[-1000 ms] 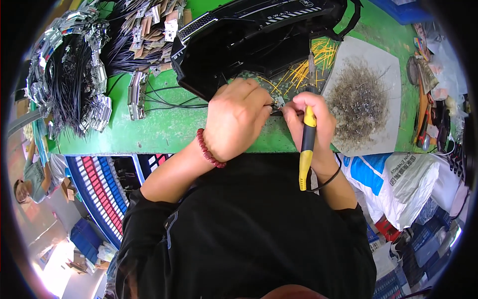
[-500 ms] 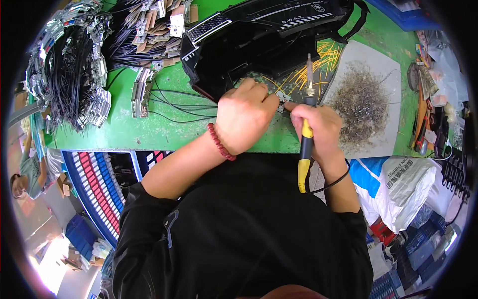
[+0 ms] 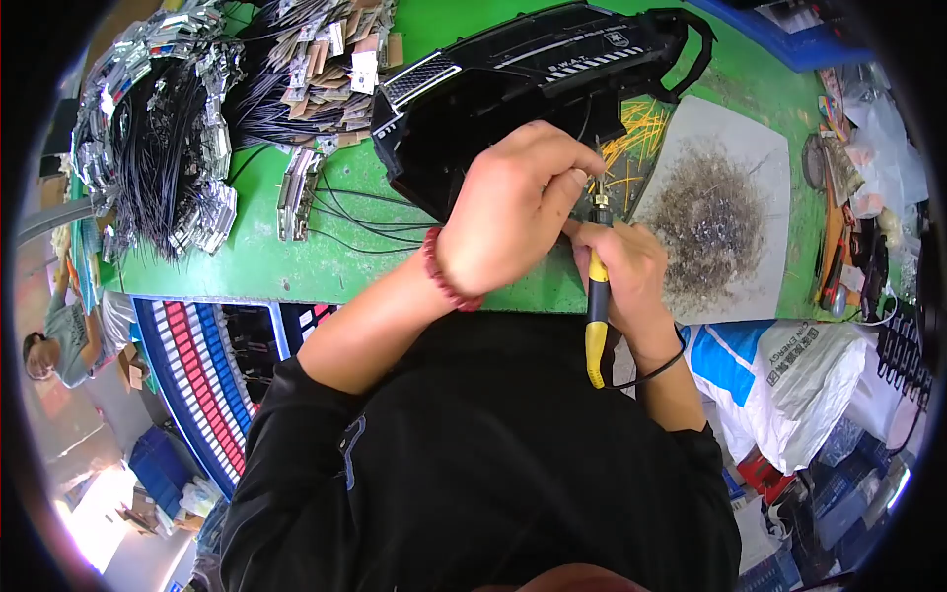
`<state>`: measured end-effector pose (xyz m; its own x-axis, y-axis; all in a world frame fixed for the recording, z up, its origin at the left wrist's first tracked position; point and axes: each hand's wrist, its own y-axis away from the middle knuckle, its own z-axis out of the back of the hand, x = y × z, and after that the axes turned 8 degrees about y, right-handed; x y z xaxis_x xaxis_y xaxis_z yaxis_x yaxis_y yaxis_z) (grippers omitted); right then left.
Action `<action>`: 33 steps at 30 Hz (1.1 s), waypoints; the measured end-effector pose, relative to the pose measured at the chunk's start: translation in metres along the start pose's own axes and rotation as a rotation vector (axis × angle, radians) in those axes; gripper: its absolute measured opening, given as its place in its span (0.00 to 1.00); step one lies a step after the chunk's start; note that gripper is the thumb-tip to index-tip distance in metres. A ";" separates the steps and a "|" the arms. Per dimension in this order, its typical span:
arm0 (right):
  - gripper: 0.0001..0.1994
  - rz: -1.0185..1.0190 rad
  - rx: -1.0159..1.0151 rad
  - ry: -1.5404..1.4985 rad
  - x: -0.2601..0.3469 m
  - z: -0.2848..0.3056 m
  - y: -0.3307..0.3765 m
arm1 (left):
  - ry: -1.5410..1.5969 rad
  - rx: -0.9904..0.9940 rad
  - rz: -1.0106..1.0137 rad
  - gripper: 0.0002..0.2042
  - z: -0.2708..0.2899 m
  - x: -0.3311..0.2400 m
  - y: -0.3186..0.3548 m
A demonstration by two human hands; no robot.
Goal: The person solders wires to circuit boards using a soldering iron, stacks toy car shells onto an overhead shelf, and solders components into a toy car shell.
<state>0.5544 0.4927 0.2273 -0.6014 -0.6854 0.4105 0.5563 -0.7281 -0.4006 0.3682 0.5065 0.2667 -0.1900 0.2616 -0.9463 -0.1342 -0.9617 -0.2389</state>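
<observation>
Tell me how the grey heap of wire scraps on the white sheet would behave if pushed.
The scrap heap looks loose and fine, so it would probably scatter rather than slide whole. It likely weighs little. Pushing the white sheet might shift the pile together, since it lies flat on the green bench.

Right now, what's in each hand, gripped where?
Right hand grips a yellow-handled soldering iron by the upper handle, near the tip. Left hand pinches something small at the tip; cannot tell what.

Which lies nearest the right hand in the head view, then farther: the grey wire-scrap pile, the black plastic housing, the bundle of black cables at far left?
From the right hand:
1. Grey wire-scrap pile, just to its right.
2. Black plastic housing, above it.
3. Bundle of black cables, far left.
</observation>
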 end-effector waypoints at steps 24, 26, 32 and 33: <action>0.20 -0.327 -0.231 -0.540 0.007 0.004 0.009 | -0.352 0.115 -0.093 0.05 0.010 0.011 0.037; 0.20 -0.329 -0.279 -0.639 0.011 0.002 0.005 | -0.342 0.105 -0.118 0.04 0.010 0.012 0.036; 0.19 -0.301 -0.246 -0.589 0.008 0.010 0.007 | -0.340 0.115 -0.058 0.03 0.010 0.008 0.035; 0.19 -0.302 -0.245 -0.589 0.008 0.011 0.007 | -0.339 0.115 -0.057 0.03 0.009 0.009 0.035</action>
<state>0.5596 0.4823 0.2367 -0.2601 -0.3970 0.8802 0.2270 -0.9111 -0.3439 0.3526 0.4763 0.2517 -0.4886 0.3453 -0.8013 -0.2587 -0.9344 -0.2449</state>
